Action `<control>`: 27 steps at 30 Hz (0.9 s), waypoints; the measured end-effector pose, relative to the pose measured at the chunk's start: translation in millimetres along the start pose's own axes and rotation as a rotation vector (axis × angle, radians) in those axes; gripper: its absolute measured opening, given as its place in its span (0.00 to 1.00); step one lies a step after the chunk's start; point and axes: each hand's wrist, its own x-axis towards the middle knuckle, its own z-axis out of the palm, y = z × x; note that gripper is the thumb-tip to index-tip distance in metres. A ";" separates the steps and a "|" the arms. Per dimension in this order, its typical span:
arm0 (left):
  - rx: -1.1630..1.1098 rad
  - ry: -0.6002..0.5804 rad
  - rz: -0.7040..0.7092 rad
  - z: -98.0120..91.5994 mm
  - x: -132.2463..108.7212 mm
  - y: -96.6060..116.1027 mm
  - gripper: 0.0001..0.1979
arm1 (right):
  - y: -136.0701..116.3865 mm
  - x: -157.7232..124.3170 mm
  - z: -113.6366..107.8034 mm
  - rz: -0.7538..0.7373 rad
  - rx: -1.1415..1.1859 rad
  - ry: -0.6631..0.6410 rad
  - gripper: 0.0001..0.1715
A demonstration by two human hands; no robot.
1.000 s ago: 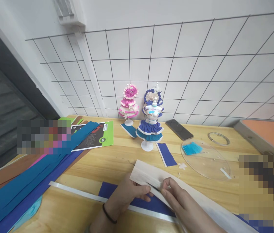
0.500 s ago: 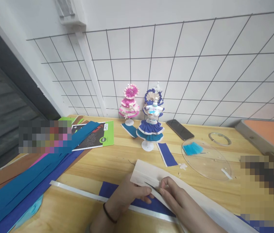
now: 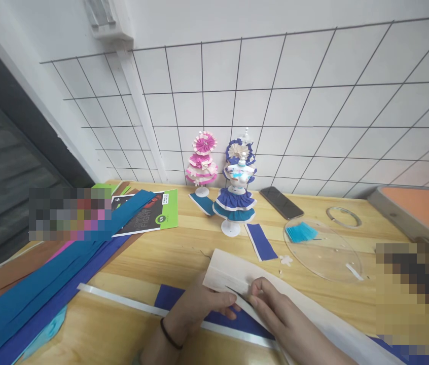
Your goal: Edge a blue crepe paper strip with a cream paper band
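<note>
My left hand (image 3: 199, 306) is closed on the near left end of a long white paper sheet (image 3: 298, 299), the thumb on top and the fingers partly hidden underneath. Over the same sheet, my right hand (image 3: 281, 309) pinches a thin dark pointed tool (image 3: 233, 290), whose tip lies along the paper near my left thumb. Most of that tool is hidden, so its kind is unclear. Beneath both hands lie a dark blue paper piece (image 3: 169, 296) and a narrow white strip (image 3: 123, 301).
Small dress forms in ruffled paper, one pink (image 3: 201, 162) and one blue (image 3: 234, 200), stand near the wall. A phone (image 3: 282, 202), a clear disc (image 3: 332, 258) with turquoise paper (image 3: 301, 232), and a tape ring (image 3: 344, 217) sit right. Coloured paper strips (image 3: 66, 258) cover the left.
The view has shifted very slightly. Both hands, the white sheet and the dark tool keep nearly the same positions.
</note>
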 end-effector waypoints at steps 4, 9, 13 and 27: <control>0.005 0.003 -0.011 -0.5 -0.6 -1.1 0.19 | 1.9 1.5 0.9 0.021 -0.021 -0.004 0.12; -0.011 -0.006 0.010 -1.3 -0.2 -0.9 0.19 | 2.5 1.9 0.9 0.018 -0.013 0.019 0.13; -0.027 0.034 -0.006 -1.3 0.2 3.3 0.18 | 5.2 3.2 -1.2 0.043 0.005 0.067 0.15; -0.053 0.117 0.003 -6.1 5.2 -0.1 0.16 | 20.4 7.0 2.7 0.063 0.134 0.050 0.17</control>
